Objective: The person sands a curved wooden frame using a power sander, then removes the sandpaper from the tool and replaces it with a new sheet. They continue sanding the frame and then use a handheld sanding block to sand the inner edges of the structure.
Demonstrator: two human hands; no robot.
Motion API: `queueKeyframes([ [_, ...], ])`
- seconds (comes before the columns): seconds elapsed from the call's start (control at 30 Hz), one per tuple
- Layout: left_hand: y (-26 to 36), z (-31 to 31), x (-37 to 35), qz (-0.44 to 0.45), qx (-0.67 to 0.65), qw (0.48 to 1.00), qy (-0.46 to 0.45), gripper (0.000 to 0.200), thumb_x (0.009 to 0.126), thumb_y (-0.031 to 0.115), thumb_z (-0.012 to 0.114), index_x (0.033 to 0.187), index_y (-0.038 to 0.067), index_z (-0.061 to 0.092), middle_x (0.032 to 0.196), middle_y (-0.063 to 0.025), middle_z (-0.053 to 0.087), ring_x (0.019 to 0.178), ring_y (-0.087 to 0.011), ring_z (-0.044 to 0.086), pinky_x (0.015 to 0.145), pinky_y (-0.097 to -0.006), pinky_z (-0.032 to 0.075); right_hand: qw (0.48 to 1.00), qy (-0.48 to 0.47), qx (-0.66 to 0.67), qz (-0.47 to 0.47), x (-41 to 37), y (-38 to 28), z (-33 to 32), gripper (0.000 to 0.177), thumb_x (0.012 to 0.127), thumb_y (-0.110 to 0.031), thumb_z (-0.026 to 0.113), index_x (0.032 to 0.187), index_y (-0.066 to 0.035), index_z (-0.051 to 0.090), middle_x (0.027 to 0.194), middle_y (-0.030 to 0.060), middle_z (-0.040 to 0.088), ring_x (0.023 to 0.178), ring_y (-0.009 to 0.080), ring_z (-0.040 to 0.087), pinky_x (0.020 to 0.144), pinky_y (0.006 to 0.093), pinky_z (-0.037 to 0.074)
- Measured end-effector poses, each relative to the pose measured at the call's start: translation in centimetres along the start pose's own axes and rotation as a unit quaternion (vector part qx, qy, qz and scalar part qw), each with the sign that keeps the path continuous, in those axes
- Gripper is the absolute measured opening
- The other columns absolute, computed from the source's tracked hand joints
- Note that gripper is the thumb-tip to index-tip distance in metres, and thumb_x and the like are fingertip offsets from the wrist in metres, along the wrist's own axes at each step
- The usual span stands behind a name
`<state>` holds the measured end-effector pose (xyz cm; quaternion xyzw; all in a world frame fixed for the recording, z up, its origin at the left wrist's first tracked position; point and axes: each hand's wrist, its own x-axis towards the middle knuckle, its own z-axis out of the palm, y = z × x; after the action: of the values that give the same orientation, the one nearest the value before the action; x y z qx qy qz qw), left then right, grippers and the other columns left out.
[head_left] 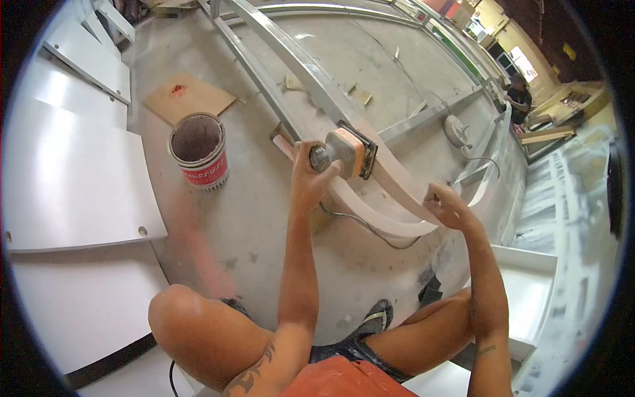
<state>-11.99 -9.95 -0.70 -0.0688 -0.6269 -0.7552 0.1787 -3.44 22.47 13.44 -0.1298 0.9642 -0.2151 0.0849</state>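
Note:
My left hand (308, 177) is wrapped round the body of an electric palm sander (345, 153). The sander is tilted on its side, its dark pad against a bar of the metal frame (391, 180). Around the sander, the frame's curved end looks pale and dusty; farther off, its bars are bare silver metal. My right hand (450, 206) is closed on the curved bar near the frame's close end, its fingertips partly hidden. A thin cord (370, 228) loops below the curved bar.
An open tin with a red label (206, 173) stands left, beside a brown board (185, 96) with a red stain. White panels (79, 178) line the left side. A round grey tool (456, 130) lies inside the frame. Another person (518, 99) sits far right.

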Motion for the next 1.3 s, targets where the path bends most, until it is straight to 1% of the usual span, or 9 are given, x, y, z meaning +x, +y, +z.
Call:
queueKeyframes([
  [0.17,0.8,-0.3,1.3,-0.009,-0.001,1.000,-0.003,0.043,0.077,0.009,0.080,0.113,0.007,0.056,0.099,-0.0004,0.049,0.088,-0.0112,0.051,0.078,-0.0281,0.048,1.000,0.006,-0.003,0.003,0.0,0.0,0.0,0.010,0.089,-0.003,0.063,0.091,0.000,0.055,0.082,0.0181,0.061,0.075,0.0302,0.061,0.072,0.0394,0.049],
  [0.37,0.1,-0.5,-0.2,-0.090,-0.042,0.995,-0.033,0.042,0.077,0.008,0.079,0.112,0.007,0.056,0.101,-0.0011,0.050,0.092,-0.0125,0.052,0.083,-0.0279,0.048,0.999,0.032,0.011,0.005,0.0,-0.3,-0.1,0.012,0.092,-0.006,0.065,0.090,0.002,0.056,0.081,0.0179,0.065,0.073,0.0263,0.062,0.071,0.0380,0.050],
  [0.43,-0.1,0.0,-0.9,0.009,0.024,1.000,-0.003,0.042,0.077,0.009,0.079,0.112,0.007,0.056,0.104,-0.0015,0.049,0.093,-0.0123,0.051,0.084,-0.0285,0.047,0.999,0.026,0.016,0.027,0.1,-0.4,0.0,0.014,0.093,-0.008,0.066,0.088,0.002,0.056,0.081,0.0172,0.067,0.072,0.0241,0.062,0.070,0.0370,0.050],
  [0.53,0.6,-0.1,0.2,0.034,0.056,0.998,0.004,0.042,0.076,0.008,0.079,0.112,0.007,0.056,0.106,-0.0016,0.048,0.093,-0.0120,0.051,0.083,-0.0285,0.046,0.998,0.037,0.033,0.037,0.0,0.2,0.2,0.017,0.092,-0.010,0.068,0.087,0.002,0.057,0.079,0.0147,0.068,0.072,0.0190,0.060,0.070,0.0347,0.049],
  [0.77,1.6,-1.0,1.0,-0.053,-0.025,0.997,-0.050,0.042,0.075,0.008,0.078,0.112,0.007,0.057,0.105,-0.0028,0.048,0.096,-0.0137,0.050,0.087,-0.0291,0.045,0.996,0.037,0.050,0.068,0.4,-0.5,-0.1,0.015,0.090,-0.010,0.069,0.086,0.001,0.060,0.076,0.0077,0.065,0.072,0.0128,0.056,0.069,0.0323,0.048],
  [0.87,0.6,-0.5,-0.5,-0.036,-0.013,0.998,-0.046,0.043,0.074,0.011,0.080,0.111,0.006,0.060,0.107,-0.0092,0.051,0.100,-0.0237,0.055,0.090,-0.0353,0.047,0.994,0.033,0.067,0.077,0.5,0.7,0.2,0.015,0.090,-0.010,0.069,0.085,0.001,0.060,0.075,0.0052,0.064,0.072,0.0116,0.055,0.068,0.0317,0.048],
  [0.93,0.8,-0.1,-0.4,0.059,0.072,0.996,-0.002,0.044,0.073,0.011,0.080,0.112,0.006,0.060,0.107,-0.0101,0.051,0.100,-0.0249,0.055,0.091,-0.0363,0.047,0.994,0.028,0.074,0.076,0.5,0.6,0.4,0.014,0.089,-0.010,0.069,0.085,0.001,0.061,0.075,0.0041,0.063,0.072,0.0111,0.054,0.068,0.0314,0.047],
  [1.03,3.2,-0.4,1.3,0.022,0.057,0.998,-0.011,0.042,0.073,0.007,0.077,0.110,0.005,0.057,0.104,-0.0054,0.050,0.100,-0.0181,0.051,0.091,-0.0332,0.044,0.993,0.032,0.088,0.071,0.3,-0.3,-0.1,0.014,0.089,-0.010,0.070,0.085,0.001,0.062,0.076,0.0032,0.062,0.073,0.0106,0.054,0.068,0.0311,0.047],
  [1.3,1.2,0.2,0.1,0.007,0.053,0.999,-0.011,0.046,0.073,0.010,0.080,0.112,0.005,0.057,0.103,-0.0055,0.049,0.094,-0.0175,0.052,0.086,-0.0327,0.046,0.992,0.037,0.091,0.073,0.4,0.9,0.2,0.015,0.091,-0.013,0.069,0.087,0.000,0.062,0.075,0.0025,0.061,0.072,0.0113,0.053,0.069,0.0306,0.047],
])
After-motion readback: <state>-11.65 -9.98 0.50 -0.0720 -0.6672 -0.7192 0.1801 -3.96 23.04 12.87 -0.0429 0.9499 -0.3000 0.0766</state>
